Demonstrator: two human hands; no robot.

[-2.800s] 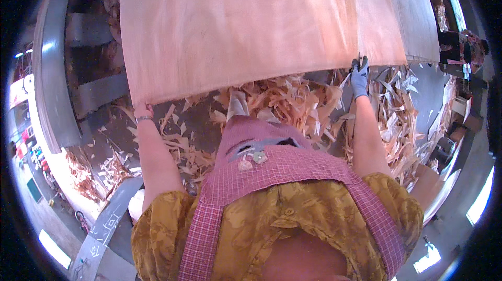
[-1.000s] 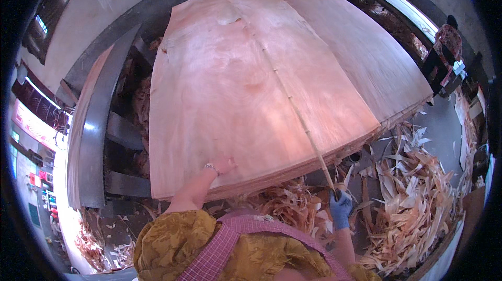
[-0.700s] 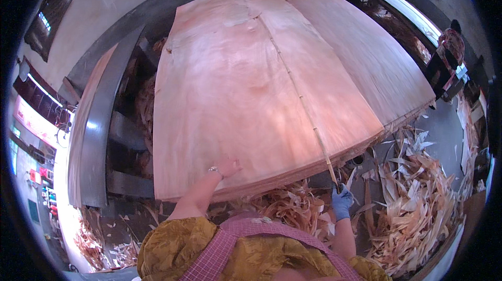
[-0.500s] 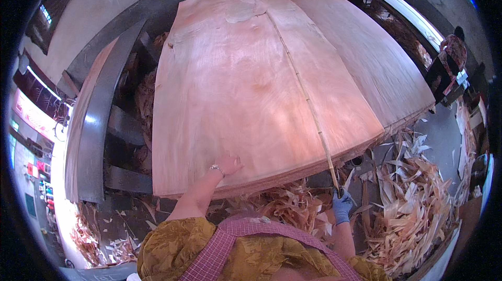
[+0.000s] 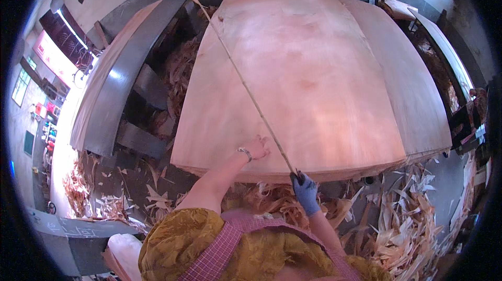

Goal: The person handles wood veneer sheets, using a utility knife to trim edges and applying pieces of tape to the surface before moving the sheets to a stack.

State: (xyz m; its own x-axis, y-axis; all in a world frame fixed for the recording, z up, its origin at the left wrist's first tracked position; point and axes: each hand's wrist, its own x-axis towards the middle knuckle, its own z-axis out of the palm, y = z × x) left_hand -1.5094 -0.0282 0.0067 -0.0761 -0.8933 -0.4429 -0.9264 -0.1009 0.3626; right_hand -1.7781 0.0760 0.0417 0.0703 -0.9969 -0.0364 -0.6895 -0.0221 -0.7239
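A long thin wood strip [image 5: 246,85] runs from upper left to lower centre across a veneer stack [image 5: 314,82]. The gloved right hand [image 5: 305,192] pinches its near end; the bare left hand [image 5: 257,147] rests flat, unclenched. The strip looks light, whippy and brittle, so a second grip nearer its middle seems wise.

A tall stack of large, pale pinkish wood veneer sheets [image 5: 308,77] serves as the surface, its top sheet lying flat and broad. A long thin wooden strip [image 5: 246,85] lies slantwise across that top sheet. The grey floor [image 5: 444,187] around the stack is littered with curled, torn veneer scraps [image 5: 402,228].
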